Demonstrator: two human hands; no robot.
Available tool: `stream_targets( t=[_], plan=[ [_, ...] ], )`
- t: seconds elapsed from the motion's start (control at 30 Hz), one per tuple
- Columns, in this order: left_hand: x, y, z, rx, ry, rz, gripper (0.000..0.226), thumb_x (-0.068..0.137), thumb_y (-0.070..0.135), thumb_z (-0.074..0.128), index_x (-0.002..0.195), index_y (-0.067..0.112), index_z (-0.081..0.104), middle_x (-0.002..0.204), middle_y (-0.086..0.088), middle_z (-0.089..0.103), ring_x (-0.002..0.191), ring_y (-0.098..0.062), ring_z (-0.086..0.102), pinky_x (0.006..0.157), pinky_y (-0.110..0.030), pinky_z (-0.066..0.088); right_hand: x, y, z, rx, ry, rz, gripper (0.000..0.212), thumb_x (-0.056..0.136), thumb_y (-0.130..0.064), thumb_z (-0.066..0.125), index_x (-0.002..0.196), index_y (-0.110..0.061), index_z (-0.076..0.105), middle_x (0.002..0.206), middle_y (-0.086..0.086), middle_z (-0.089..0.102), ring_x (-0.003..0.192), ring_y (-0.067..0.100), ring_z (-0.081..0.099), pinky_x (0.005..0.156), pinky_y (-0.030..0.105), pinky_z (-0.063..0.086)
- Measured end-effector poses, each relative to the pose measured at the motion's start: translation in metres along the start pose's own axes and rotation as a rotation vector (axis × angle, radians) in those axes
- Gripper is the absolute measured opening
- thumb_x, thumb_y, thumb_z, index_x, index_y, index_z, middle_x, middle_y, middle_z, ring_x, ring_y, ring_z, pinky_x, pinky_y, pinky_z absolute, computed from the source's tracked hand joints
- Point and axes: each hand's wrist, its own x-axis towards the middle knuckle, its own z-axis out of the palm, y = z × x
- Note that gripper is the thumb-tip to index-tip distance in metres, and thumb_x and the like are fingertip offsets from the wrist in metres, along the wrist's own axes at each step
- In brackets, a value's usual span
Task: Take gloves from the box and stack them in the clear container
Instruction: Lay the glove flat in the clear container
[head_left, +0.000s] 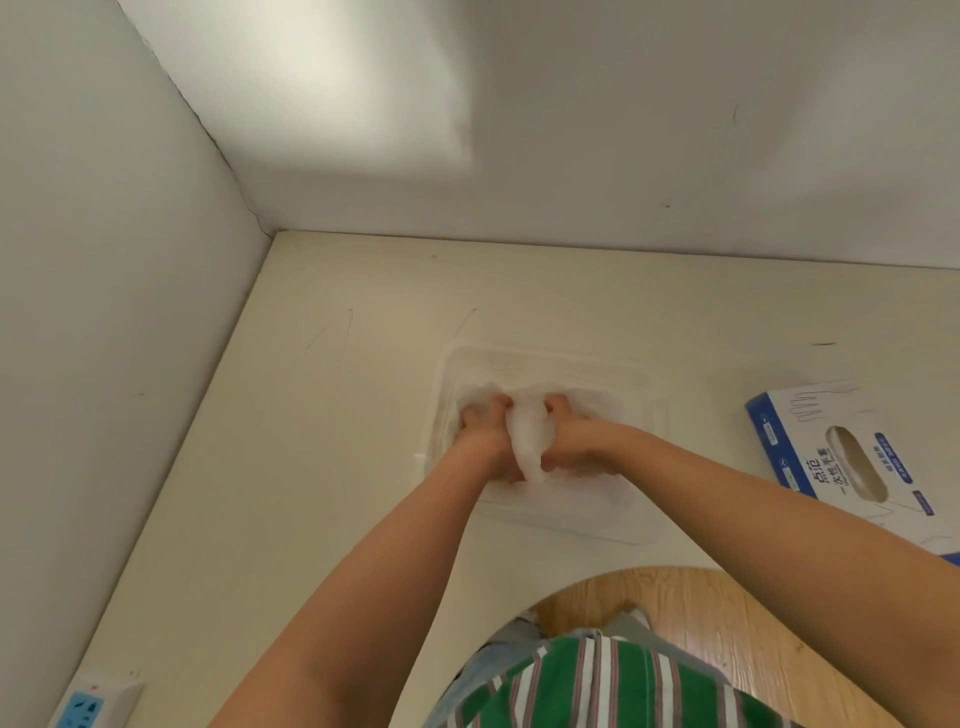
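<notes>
Here, looking down from a head camera, 2 bare forearms reach forward across a cream table (337, 441) set into a white-walled corner. Both hands meet inside a shallow clear container (576, 364) that sits on the table straight ahead of the person.

The left hand (480, 431) and the right hand (563, 441) sit close together. Their fingers curl inward around 1 pale, crumpled bunch of thin translucent gloves (527, 436), which stands up between them. The bunch is low inside the container, apparently resting on more pale film that lines the bottom. How many gloves it holds cannot be made out.

Holding it from both sides likely keeps the slippery film gathered so it can be pressed flat onto the stack rather than springing apart.

The glove box (821, 415), white with blue edges, lies flat on the table to the right, apart from the container. Its oval dispensing slot faces up, which keeps the next gloves within easy reach of the right hand.

A white and blue power strip (88, 706) lies at the table's near left edge. A green striped shirt shows at the bottom.
</notes>
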Motion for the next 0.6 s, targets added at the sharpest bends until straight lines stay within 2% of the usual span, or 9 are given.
stream_targets(
  t=[0.07,0.1,0.17,0.23,0.3,0.37,0.43,0.5,0.6],
  plan=[
    [0.000,0.002,0.002,0.060,0.000,-0.009,0.111,0.079,0.041,0.075,0.150,0.033,-0.010,0.147,-0.017,0.010,0.133,-0.035,0.036,0.103,-0.040,0.040,0.003,0.001,0.004,-0.054,0.022,-0.002,0.096,0.088,-0.035,0.064,0.154,-0.026,-0.005,0.151,0.020,0.027,0.133,0.038,0.038,0.107,0.047,0.039],
    [-0.002,0.002,0.002,0.079,0.004,-0.016,0.111,0.080,0.041,0.074,0.151,0.032,-0.011,0.148,-0.018,0.010,0.134,-0.034,0.036,0.104,-0.040,0.040,0.004,0.001,0.005,-0.049,0.017,0.000,0.095,0.090,-0.039,0.062,0.154,-0.026,-0.007,0.154,0.019,0.022,0.138,0.038,0.031,0.111,0.048,0.034],
    [-0.001,0.004,0.001,0.081,0.007,-0.027,0.110,0.080,0.046,0.073,0.152,0.031,-0.010,0.150,-0.018,0.009,0.137,-0.034,0.032,0.106,-0.041,0.038,-0.001,-0.001,0.005,-0.005,-0.016,-0.020,0.096,0.090,-0.041,0.061,0.154,-0.025,-0.008,0.153,0.018,0.022,0.139,0.037,0.029,0.109,0.045,0.034],
    [-0.007,0.008,-0.001,0.091,0.036,-0.011,0.102,0.079,0.049,0.071,0.153,0.027,0.005,0.150,-0.014,0.022,0.135,-0.031,0.037,0.102,-0.039,0.040,-0.012,-0.002,0.001,-0.044,-0.020,-0.107,0.087,0.091,-0.027,0.062,0.155,-0.019,0.003,0.149,0.014,0.032,0.135,0.033,0.038,0.102,0.036,0.040],
    [-0.011,0.012,-0.003,0.092,0.167,0.024,0.074,0.081,0.042,0.068,0.144,0.020,0.036,0.131,-0.006,0.051,0.117,-0.025,0.055,0.087,-0.033,0.047,-0.019,-0.002,-0.007,-0.166,0.025,-0.183,0.063,0.095,-0.017,0.057,0.150,-0.012,0.027,0.145,0.011,0.044,0.129,0.029,0.047,0.100,0.032,0.043],
    [-0.021,0.018,-0.006,0.082,0.334,0.027,0.039,0.085,0.033,0.062,0.119,0.015,0.057,0.110,-0.002,0.064,0.096,-0.022,0.061,0.072,-0.029,0.047,-0.027,-0.001,-0.015,-0.276,0.097,-0.202,0.044,0.097,-0.022,0.054,0.138,-0.009,0.050,0.136,0.010,0.055,0.119,0.026,0.056,0.099,0.034,0.046],
    [-0.032,0.030,-0.010,0.121,0.481,0.041,0.020,0.088,0.025,0.057,0.104,0.014,0.062,0.101,-0.003,0.068,0.083,-0.022,0.059,0.064,-0.028,0.042,-0.033,0.004,-0.026,-0.258,0.184,-0.247,0.032,0.096,-0.022,0.052,0.124,-0.009,0.062,0.121,0.007,0.064,0.104,0.026,0.065,0.092,0.035,0.052],
    [-0.041,0.051,-0.012,0.101,0.618,0.079,0.017,0.089,0.021,0.053,0.101,0.013,0.063,0.096,-0.003,0.068,0.080,-0.022,0.057,0.063,-0.029,0.041,-0.044,0.017,-0.040,-0.092,0.285,-0.343,0.024,0.096,-0.019,0.051,0.112,-0.012,0.066,0.100,0.002,0.066,0.085,0.025,0.069,0.077,0.033,0.057],
    [-0.052,0.085,-0.012,-0.055,0.754,0.158,0.016,0.091,0.025,0.050,0.096,0.015,0.062,0.084,0.000,0.064,0.076,-0.021,0.057,0.061,-0.030,0.042,-0.063,0.043,-0.061,0.145,0.461,-0.506,0.019,0.093,-0.016,0.053,0.099,-0.011,0.070,0.082,0.000,0.067,0.066,0.011,0.061,0.061,0.026,0.051]
  ],
)
